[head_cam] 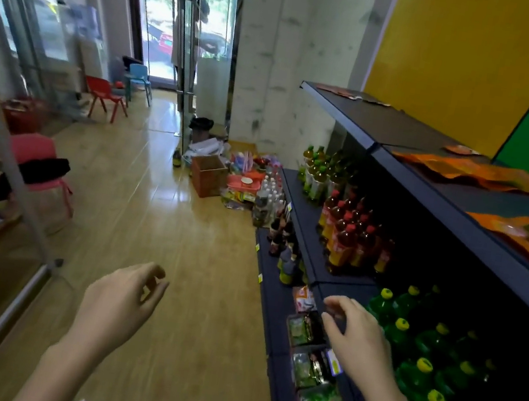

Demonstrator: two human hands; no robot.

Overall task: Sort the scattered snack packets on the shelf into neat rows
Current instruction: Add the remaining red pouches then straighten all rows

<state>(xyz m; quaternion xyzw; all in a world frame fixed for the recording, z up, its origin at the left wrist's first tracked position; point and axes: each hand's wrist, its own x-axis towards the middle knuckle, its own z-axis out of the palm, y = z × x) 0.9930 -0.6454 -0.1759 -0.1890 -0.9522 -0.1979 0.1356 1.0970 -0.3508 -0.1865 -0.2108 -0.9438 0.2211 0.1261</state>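
Two hands are out in front. The left hand (122, 302) hangs over the wooden floor (164, 212), fingers loosely curled and holding nothing. The right hand (355, 343) is over the edge of the lower shelf (277, 306), fingers (331, 303) relaxed and bent, grasping nothing visible. Snack packets (303, 329) lie in a line just left of and below those fingers. Orange packets (468, 172) lie scattered on the top shelf (403, 123), far right.
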